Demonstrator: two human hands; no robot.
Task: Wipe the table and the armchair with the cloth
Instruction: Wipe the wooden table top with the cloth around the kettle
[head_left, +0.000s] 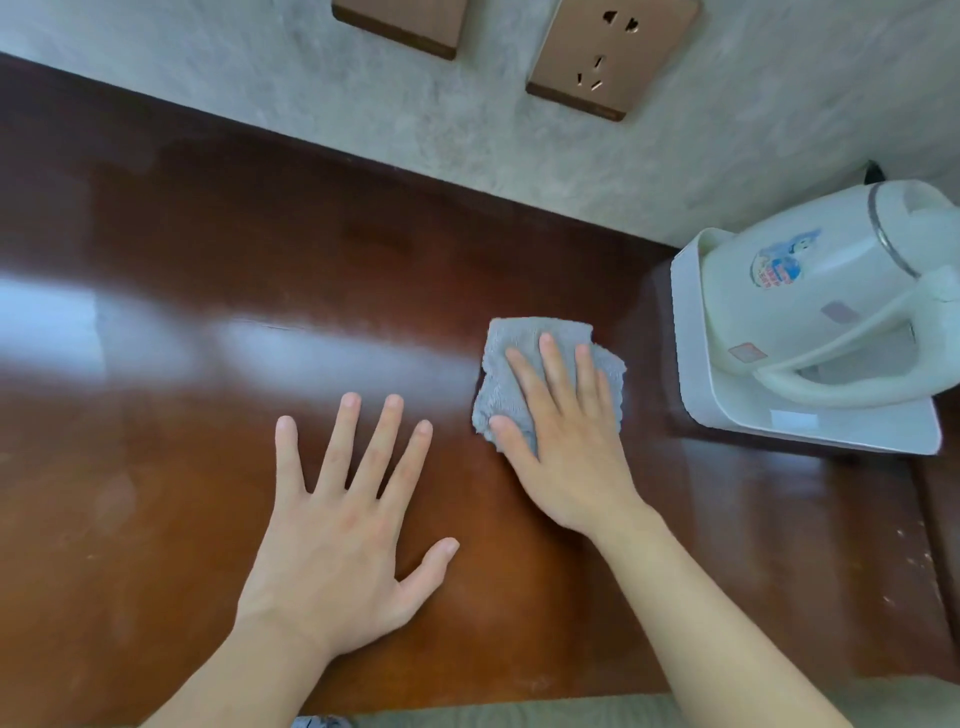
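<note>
1. Right hand (566, 441): your grip lies flat, fingers together and extended, pressing the cloth (550, 374) down onto the table (208, 249). It pinches nothing; the palm and fingers pin the cloth from above.
2. Left hand (337, 525): fingers spread wide, empty, palm down on the bare wood just to the left of your working grip. It appears to serve as a brace.
3. Cloth: grey, looped terry texture, bunched into a rough folded pad under your fingers, with its edges showing beyond your fingertips and thumb. Judged soft, light and limp; it will crumple if pushed from one edge, so keep the flat palm centred on it and the fingers over its leading edge.
4. Table surface: dark reddish-brown wood, glossy finish with broad pale reflections. Judged smooth and slick, so the cloth should glide with little drag.
5. Hazard to the right of your grip: a white electric kettle (810, 296) standing on a white tray (852, 431), near the cloth but apart from it. Hard plastic, judged easy to nudge; stop your strokes short of the tray edge.
6. Beyond your grip: a grey textured wall with a bronze wall socket (613, 57).
7. Armchair: not in view; that part of the task appears not yet done.
</note>
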